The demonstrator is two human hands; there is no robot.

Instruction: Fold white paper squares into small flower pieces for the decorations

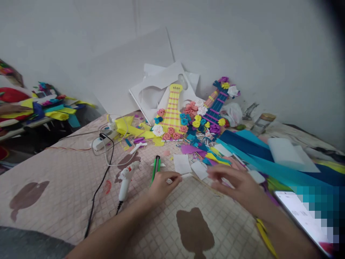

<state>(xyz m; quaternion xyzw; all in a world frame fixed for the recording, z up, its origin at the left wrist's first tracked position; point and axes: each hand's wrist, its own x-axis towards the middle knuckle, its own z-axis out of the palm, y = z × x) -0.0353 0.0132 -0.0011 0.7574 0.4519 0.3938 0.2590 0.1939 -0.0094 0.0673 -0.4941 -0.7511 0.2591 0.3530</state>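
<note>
My left hand [164,184] is closed, thumb and forefinger pinching the white tip [187,176] of a thin brownish stick. The rest of the stick [205,184] slants down to the right over the tablecloth. Beside its far end is my right hand [233,181], slightly blurred, its curled fingers apart with nothing visible in them. Just past the stick lie two white paper squares [182,164]. A green utility knife [156,168] is right behind my left hand. Further left rests a white glue gun [125,180], its nozzle pointing away from me.
A yellow paper guitar [172,111] and a blue one [217,104], both with paper flowers, stand at the back against white board cutouts. Coloured paper scraps, blue crepe sheets [248,145] and a glass jar [263,123] lie right. A power strip [101,141] with cables sits left; a phone [302,219] lies front right.
</note>
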